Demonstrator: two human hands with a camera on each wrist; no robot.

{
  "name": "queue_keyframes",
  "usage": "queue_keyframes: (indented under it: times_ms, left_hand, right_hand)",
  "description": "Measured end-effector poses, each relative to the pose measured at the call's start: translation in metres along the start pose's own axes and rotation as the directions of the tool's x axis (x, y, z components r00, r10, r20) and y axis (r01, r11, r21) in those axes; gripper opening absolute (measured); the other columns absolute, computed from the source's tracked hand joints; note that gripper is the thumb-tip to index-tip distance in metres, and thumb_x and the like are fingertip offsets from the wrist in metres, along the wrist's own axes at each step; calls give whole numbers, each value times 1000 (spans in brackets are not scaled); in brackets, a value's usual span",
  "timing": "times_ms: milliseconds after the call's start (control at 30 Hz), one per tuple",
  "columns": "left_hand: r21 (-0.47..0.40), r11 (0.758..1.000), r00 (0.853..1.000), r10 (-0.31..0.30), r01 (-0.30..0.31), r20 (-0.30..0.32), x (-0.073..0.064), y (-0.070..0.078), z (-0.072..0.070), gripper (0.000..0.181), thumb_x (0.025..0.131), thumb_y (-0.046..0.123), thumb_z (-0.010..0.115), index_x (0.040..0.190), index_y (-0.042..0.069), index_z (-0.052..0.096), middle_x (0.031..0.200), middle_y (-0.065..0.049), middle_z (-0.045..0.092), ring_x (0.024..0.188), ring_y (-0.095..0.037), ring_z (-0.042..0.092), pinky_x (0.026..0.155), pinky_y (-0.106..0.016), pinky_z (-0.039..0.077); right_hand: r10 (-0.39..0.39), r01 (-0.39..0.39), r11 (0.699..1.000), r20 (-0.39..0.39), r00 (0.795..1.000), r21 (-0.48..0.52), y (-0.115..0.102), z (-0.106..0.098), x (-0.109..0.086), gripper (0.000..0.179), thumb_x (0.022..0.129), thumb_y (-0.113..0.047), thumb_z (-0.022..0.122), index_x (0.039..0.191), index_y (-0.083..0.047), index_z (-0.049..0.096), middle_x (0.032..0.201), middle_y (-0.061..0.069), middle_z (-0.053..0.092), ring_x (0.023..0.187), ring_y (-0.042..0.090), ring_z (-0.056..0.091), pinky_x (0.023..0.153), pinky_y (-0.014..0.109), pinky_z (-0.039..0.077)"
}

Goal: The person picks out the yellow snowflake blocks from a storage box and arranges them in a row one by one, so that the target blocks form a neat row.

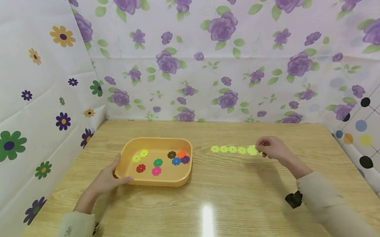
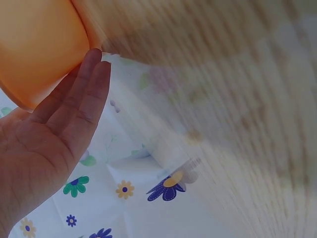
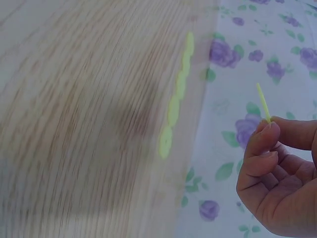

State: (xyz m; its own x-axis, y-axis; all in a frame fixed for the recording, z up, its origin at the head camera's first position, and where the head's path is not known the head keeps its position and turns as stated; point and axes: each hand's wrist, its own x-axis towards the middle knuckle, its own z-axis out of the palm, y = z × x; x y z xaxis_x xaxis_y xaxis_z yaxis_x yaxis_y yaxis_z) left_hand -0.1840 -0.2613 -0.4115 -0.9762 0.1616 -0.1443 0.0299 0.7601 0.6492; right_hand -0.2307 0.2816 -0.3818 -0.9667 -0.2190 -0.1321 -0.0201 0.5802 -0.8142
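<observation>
Right of centre, lining-up seems in hand: the right grip (image 1: 272, 148) pinches a yellow disc (image 1: 252, 150), likely needing level lowering beside the yellow row (image 1: 232, 149), left grip (image 1: 106, 179) spread against the tray (image 1: 161, 183)

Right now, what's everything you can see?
Rounded plastic tray: one, orange, left of centre.
Flat flower-shaped discs: nine; two yellow, others green, red, pink, brown, orange, blue, purple; in tray.
Disc row: at least four, yellow, right of tray.
Pinched disc: one, yellow, farther right.
Wood-grain table: one, light brown, under tray.
Flowered or dotted sheets: three, white, around table.
Small objects: two, black, lower left and right.
Sleeves: two, beige, beside them.
Left hand: one, touching tray.
Right hand: one, pinching disc.
</observation>
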Motion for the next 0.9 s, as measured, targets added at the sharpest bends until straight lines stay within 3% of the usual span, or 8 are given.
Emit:
queue_keyframes:
  times_ms: [467,900]
  left_hand:
    - [-1,1000,1000,10,-10,-14,1,-4,0,109,76,42,71,143,-4,-2,144,-33,12,128,-46,24,100,-54,27]
    - [-1,1000,1000,16,-16,-9,-1,-1,0,108,77,41,71,143,-3,-2,144,-33,10,128,-46,22,101,-54,25]
  right_hand:
    - [105,-105,994,-12,994,-7,28,-25,5,23,94,-11,47,106,8,52,88,16,54,68,23,53,53,30,41]
    - [212,-212,977,-42,976,13,46,-26,22,23,93,-9,46,104,10,53,88,15,57,65,17,54,49,26,40]
